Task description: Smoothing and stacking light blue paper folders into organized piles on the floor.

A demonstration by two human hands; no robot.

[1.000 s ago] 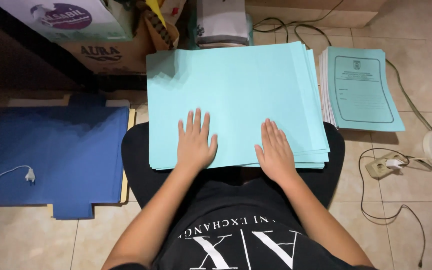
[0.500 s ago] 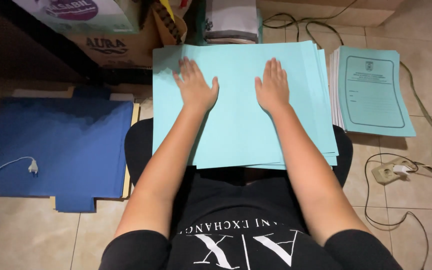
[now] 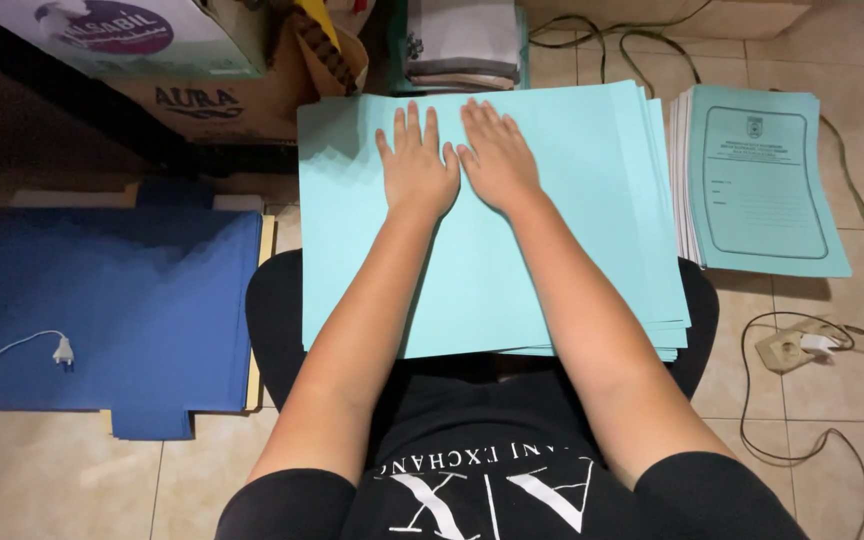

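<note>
Pale turquoise paper fills most of what I see: a stack of large sheets (image 3: 552, 250) lies across my lap, its long axis running away from me toward the boxes, its near edge over my thighs and its far edge reaching the cardboard. Both my hands are pressed flat on the top sheet near its far end, fingers straight and together, gripping nothing. My left hand (image 3: 417, 160) and my right hand (image 3: 497, 155) sit side by side, thumbs touching or almost so (I can't quite tell which), just left of the stack's middle line. Neither is nearer the far edge; both arms are stretched out about equally. Most of the sheet therefore lies behind my palms, toward my body, with a wider bare stretch to the right than to the left.

Just beside the stack on the right rests a pile of printed booklets (image 3: 762, 180) with covers of the same colour. On my left, flat on the floor, lies a dark blue folder sheet (image 3: 122, 300) with a small white plug (image 3: 62, 350) and its cord on it. Cardboard boxes (image 3: 212, 100) stand beyond. I'm sitting on beige floor tiles (image 3: 812, 400), where a socket (image 3: 787, 348) and loose cables trail at my right.
</note>
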